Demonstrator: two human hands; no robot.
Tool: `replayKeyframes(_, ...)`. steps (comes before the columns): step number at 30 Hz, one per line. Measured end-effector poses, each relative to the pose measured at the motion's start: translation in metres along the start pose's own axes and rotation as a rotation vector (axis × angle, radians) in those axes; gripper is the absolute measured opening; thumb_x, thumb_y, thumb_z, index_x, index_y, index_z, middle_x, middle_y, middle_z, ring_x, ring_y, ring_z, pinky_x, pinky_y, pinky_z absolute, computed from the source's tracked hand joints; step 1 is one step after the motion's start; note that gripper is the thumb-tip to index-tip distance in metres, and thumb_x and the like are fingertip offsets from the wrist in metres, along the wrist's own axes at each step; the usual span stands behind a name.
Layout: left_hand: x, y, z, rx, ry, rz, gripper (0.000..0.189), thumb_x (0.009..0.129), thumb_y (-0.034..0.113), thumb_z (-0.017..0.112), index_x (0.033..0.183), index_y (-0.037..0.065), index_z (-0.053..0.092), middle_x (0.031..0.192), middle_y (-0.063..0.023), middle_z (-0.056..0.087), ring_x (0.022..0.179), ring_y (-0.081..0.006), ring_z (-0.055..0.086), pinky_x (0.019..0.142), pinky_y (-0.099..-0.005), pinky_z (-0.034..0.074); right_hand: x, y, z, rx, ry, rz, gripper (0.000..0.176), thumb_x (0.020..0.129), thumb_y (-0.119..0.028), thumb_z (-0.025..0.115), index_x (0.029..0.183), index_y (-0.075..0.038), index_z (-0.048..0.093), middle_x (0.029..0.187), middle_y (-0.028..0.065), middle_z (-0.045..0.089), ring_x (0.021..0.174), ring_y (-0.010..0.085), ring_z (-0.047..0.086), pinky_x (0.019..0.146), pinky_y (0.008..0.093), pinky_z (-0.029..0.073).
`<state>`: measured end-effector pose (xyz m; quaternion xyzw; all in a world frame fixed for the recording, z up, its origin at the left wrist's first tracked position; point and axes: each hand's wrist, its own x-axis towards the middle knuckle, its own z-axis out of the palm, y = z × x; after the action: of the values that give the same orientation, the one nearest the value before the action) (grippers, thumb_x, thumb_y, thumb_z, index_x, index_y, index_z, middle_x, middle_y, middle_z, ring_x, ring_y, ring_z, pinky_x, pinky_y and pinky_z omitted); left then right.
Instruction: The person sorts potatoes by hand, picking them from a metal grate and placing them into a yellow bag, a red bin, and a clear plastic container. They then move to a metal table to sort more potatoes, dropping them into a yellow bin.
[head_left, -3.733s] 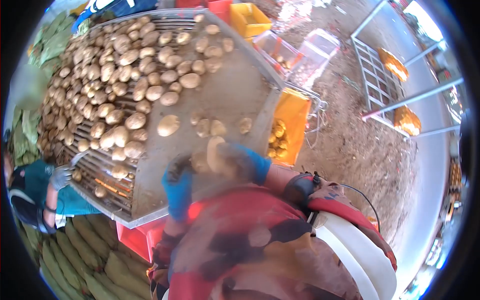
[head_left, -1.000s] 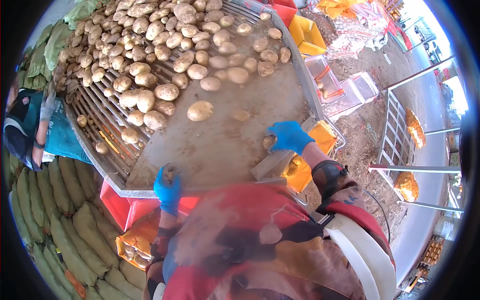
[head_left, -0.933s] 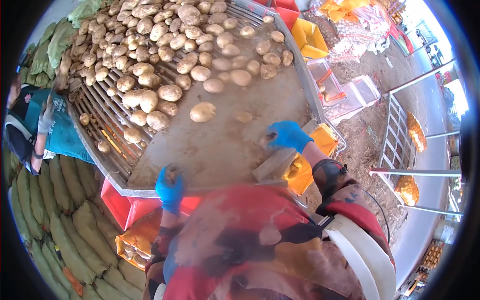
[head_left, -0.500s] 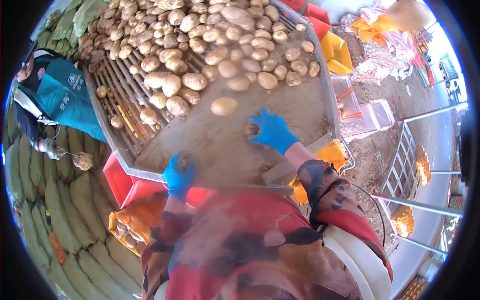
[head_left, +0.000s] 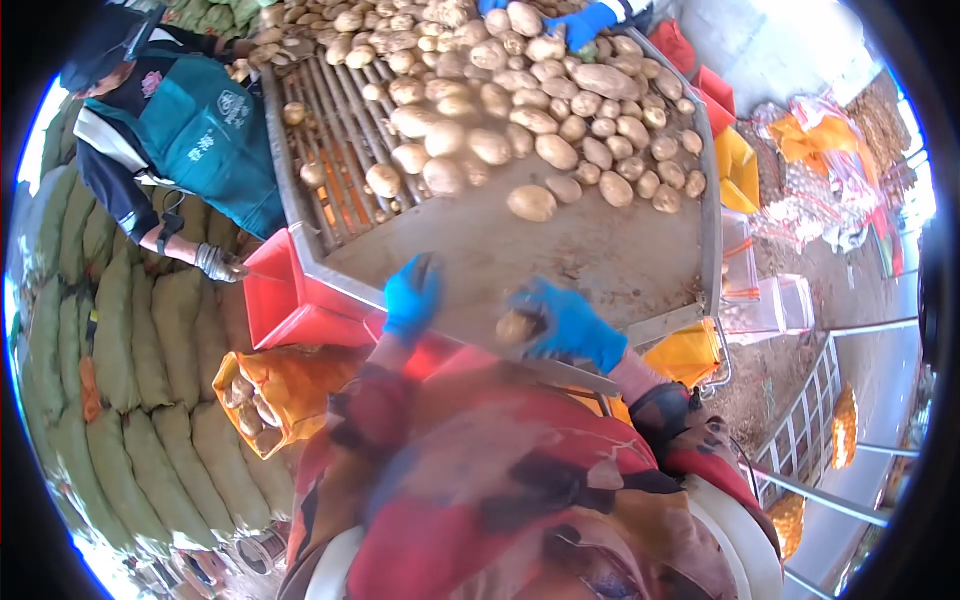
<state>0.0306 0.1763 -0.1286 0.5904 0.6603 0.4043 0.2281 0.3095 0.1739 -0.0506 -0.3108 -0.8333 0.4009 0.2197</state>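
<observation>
My right hand (head_left: 577, 327), in a blue glove, grips a potato (head_left: 515, 327) low over the near end of the metal sorting table (head_left: 610, 250). To its left, my left hand (head_left: 410, 300) is also gloved in blue, its fingers curled together at the near left edge. A dark brown patch shows at those fingertips, and I cannot tell what they hold. Beyond both hands, a heap of potatoes (head_left: 556, 152) covers the far part of the table. One potato (head_left: 532, 203) lies nearest me at the front of the heap.
Slatted bars (head_left: 345, 150) form the table's left side. A red chute (head_left: 275, 290) and an orange sack (head_left: 290, 385) of potatoes are at the near left. A co-worker in a green apron (head_left: 215, 130) stands left; another person's blue gloves (head_left: 580, 25) reach in. Filled sacks (head_left: 120, 330) line the floor.
My view has shifted, bringing the co-worker and far gloves further into sight. My right hand has come nearer my body with a potato. The co-worker's gloved hand is now beside the red chute.
</observation>
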Motion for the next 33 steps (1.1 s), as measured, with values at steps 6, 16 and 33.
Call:
replayKeyframes(6,-0.037,0.035,-0.06,-1.145,0.039,-0.464,0.062,0.096,0.056,0.041,0.12,0.001,0.057,0.097,-0.012,0.066,0.081,-0.0244,0.063,0.074,-0.037,0.053,0.025,-0.072,0.06,-0.181,-0.407,-0.105,0.054,0.069,-0.04,0.075,0.118,-0.022,0.063,0.118,0.0133,0.054,0.092,0.0344,0.062,0.078,0.0425,0.053)
replayKeyframes(16,-0.174,0.051,-0.166,-1.604,0.172,-0.406,0.055,0.091,0.032,0.053,0.136,0.002,0.044,0.117,-0.0192,0.061,0.11,-0.0308,0.059,0.097,-0.0455,0.047,0.079,-0.059,0.177,-0.772,-0.294,-0.177,0.039,0.079,-0.024,0.062,0.117,-0.018,0.061,0.125,0.0222,0.052,0.081,0.0359,0.065,0.066,0.0478,0.054)
replayKeyframes(33,-0.522,-0.069,-0.176,-0.89,1.319,-0.828,0.037,0.091,0.038,0.054,0.115,0.012,0.06,0.1,-0.0071,0.063,0.084,-0.0223,0.064,0.069,-0.0352,0.056,0.068,0.003,0.14,-0.651,0.063,0.034,0.069,0.083,-0.033,0.07,0.139,-0.005,0.041,0.127,0.0263,0.055,0.112,0.0409,0.057,0.088,0.0454,0.048)
